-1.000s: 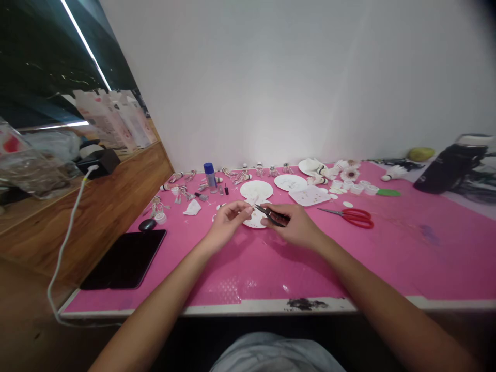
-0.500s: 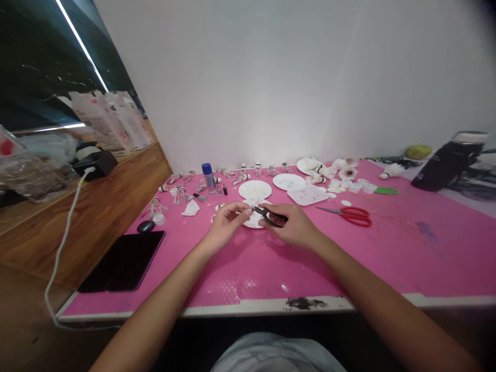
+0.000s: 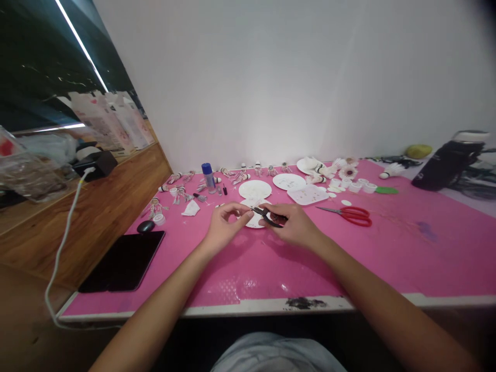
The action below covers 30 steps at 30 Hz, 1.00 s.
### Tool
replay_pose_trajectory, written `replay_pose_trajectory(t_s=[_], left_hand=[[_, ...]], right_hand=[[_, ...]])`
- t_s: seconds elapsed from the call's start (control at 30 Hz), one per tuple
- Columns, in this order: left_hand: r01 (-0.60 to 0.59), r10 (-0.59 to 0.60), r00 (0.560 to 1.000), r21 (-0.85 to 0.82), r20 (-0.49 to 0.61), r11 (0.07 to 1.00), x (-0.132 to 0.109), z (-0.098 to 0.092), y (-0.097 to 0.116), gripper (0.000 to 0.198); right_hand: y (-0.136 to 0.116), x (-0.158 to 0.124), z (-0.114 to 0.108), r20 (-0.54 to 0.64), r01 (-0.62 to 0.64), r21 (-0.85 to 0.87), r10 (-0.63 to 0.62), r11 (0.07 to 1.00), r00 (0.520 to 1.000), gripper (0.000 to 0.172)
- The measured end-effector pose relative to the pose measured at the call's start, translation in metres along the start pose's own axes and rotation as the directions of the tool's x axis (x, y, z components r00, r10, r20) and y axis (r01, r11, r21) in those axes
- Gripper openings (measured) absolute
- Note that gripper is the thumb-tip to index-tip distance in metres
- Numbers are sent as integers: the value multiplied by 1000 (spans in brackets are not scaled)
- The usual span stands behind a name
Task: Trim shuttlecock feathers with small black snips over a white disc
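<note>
Pink plastic-topped desk holds, right of the hands, red-handled steel scissors. Over a round white paper disc, the right hand pinches small black pliers in its fingers; the left hand presses its fingers together beside their tip, anything held there too small to tell.

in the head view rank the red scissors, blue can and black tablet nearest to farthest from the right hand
From the right hand in the head view:
1. Red-handled scissors, to its right
2. Blue-capped can, to its left and further back
3. Black tablet, farther left and closer to the person
</note>
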<state>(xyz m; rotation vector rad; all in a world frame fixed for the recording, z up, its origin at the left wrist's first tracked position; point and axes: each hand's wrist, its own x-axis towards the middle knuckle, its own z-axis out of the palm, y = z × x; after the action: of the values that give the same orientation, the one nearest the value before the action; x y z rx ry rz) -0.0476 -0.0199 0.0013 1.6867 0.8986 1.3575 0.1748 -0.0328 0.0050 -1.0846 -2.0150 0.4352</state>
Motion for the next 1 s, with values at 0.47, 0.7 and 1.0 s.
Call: replay_pose_trajectory(t_s=[0.47,0.7,1.0], left_hand=[[-86,90,994,63,-64,994,-4,2,3,18],[21,-22,999,-44,-31,999,-1,3,1,24],[170,-152,985,-279,83,945,-1,5,-3,33]], right_hand=[[-2,-1,2,-20,20,2,-20,1000,1000,39],[-2,-1,2,-23,4,20,-3,1000,1000,39],[-4,-2,7,-64,-4,105,11,994,998,39]])
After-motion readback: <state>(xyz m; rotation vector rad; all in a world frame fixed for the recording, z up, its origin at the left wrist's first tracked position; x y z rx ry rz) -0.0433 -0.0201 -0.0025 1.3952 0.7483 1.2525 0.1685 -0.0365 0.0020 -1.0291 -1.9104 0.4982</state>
